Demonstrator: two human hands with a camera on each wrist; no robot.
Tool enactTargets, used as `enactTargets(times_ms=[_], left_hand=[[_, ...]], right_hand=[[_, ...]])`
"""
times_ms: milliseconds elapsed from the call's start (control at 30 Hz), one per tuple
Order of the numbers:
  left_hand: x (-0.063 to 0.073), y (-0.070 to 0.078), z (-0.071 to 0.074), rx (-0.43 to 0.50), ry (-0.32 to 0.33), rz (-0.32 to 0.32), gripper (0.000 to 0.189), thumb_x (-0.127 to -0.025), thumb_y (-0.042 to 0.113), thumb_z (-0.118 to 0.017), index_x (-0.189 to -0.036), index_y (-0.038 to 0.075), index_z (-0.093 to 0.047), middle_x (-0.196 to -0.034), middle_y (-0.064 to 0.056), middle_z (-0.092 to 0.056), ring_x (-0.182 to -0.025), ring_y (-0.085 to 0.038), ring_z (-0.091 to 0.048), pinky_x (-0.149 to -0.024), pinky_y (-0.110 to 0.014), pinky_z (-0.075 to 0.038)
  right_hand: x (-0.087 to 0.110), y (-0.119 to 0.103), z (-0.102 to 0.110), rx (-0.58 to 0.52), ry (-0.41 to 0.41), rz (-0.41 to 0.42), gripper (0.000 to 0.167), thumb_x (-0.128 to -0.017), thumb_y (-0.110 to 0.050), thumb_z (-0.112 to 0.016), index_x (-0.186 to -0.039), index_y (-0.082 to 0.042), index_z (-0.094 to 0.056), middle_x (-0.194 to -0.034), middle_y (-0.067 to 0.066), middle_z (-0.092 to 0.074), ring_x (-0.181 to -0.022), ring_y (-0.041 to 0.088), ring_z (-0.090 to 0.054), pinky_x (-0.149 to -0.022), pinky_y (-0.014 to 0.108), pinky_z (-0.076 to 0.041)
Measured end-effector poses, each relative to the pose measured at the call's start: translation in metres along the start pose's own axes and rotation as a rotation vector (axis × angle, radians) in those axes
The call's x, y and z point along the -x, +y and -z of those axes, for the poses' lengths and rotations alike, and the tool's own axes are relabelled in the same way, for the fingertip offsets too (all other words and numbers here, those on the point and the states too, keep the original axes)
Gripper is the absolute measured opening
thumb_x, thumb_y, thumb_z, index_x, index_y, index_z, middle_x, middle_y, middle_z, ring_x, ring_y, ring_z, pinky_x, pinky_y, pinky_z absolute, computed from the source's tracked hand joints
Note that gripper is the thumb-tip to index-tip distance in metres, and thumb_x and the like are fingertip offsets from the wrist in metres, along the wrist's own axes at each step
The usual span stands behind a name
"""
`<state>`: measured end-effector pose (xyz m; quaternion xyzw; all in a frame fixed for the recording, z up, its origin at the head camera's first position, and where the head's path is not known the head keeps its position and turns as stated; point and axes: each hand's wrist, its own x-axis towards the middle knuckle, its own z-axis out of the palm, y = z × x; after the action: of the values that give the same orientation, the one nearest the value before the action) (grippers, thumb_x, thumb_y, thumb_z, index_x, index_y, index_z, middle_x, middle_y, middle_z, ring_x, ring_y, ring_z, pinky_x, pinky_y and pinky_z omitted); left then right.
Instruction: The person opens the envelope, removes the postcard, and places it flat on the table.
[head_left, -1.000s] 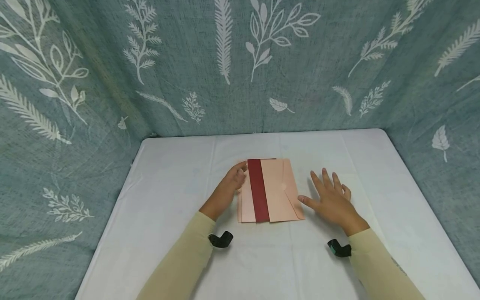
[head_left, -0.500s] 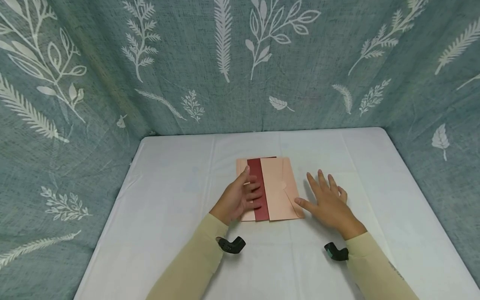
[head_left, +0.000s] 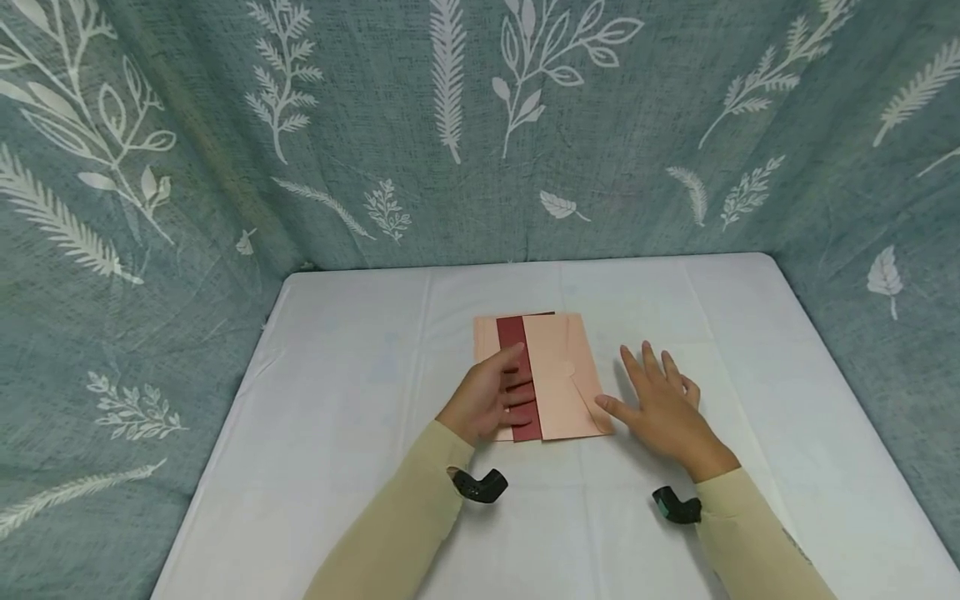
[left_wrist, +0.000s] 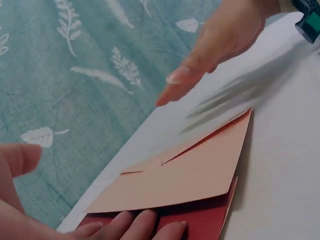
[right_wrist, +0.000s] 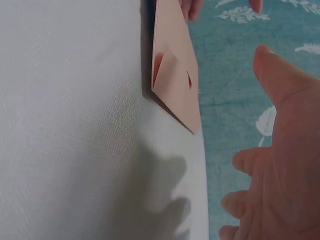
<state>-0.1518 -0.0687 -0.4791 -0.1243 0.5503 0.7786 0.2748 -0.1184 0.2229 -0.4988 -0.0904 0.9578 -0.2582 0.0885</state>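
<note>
A small stack of peach and maroon envelopes lies flat in the head view. The top peach envelope [head_left: 558, 392] covers the right part. A maroon strip [head_left: 512, 331], seemingly another envelope, shows beside it, with a peach edge [head_left: 485, 337] further left. My left hand [head_left: 491, 396] is over the stack's left side, its fingers on the maroon paper close to the top envelope's edge. In the left wrist view its thumb [left_wrist: 22, 157] stands apart from the paper. My right hand [head_left: 663, 408] hovers with spread fingers just right of the stack, holding nothing.
A white cloth covers the table [head_left: 337, 400]. Behind and beside it hangs a green curtain [head_left: 480, 208] with white leaf prints. Each wrist carries a black camera mount, one on the left [head_left: 480, 486] and one on the right [head_left: 677, 506].
My left hand has come off the stack's left edge and moved right over the maroon strip, its fingers straightening. The right hand has barely shifted. The stack lies where it was.
</note>
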Motion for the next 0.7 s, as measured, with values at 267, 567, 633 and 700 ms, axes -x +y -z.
enactTargets(times_ms=[267, 567, 633, 700], left_hand=[[-0.006, -0.010, -0.009, -0.251, 0.164, -0.066, 0.056, -0.098, 0.008, -0.078, -0.145, -0.004, -0.052, -0.112, -0.019, -0.072, -0.094, -0.030, -0.075, -0.073, -0.042, -0.065], [-0.017, -0.016, -0.018, -0.397, 0.278, -0.179, 0.059, -0.089, -0.007, -0.080, -0.142, -0.006, -0.054, -0.087, -0.016, -0.075, -0.069, -0.024, -0.076, -0.059, -0.034, -0.062], [-0.020, -0.017, -0.018, -0.393, 0.280, -0.188, 0.060, -0.090, -0.008, -0.079, -0.144, -0.006, -0.053, -0.086, -0.017, -0.075, -0.067, -0.024, -0.076, -0.057, -0.033, -0.061], [-0.022, -0.017, -0.018, -0.367, 0.265, -0.189, 0.060, -0.090, -0.009, -0.077, -0.145, -0.006, -0.053, -0.089, -0.018, -0.075, -0.069, -0.024, -0.076, -0.058, -0.033, -0.062]], right_hand=[[0.003, -0.001, 0.001, -0.026, 0.018, 0.004, 0.102, -0.104, -0.073, -0.055, -0.175, -0.009, -0.020, -0.178, 0.027, -0.003, -0.160, 0.055, 0.003, -0.115, 0.076, -0.005], [0.006, 0.006, -0.002, -0.020, 0.018, -0.015, 0.103, -0.103, -0.074, -0.055, -0.175, -0.009, -0.019, -0.178, 0.027, -0.003, -0.160, 0.056, 0.003, -0.115, 0.077, -0.006], [0.006, 0.006, -0.003, -0.019, 0.020, -0.015, 0.102, -0.104, -0.073, -0.055, -0.175, -0.009, -0.019, -0.178, 0.027, -0.003, -0.160, 0.056, 0.002, -0.114, 0.077, -0.006], [0.007, 0.007, -0.002, -0.020, 0.019, -0.017, 0.102, -0.104, -0.073, -0.055, -0.175, -0.008, -0.019, -0.178, 0.027, -0.003, -0.160, 0.056, 0.003, -0.114, 0.078, -0.006]])
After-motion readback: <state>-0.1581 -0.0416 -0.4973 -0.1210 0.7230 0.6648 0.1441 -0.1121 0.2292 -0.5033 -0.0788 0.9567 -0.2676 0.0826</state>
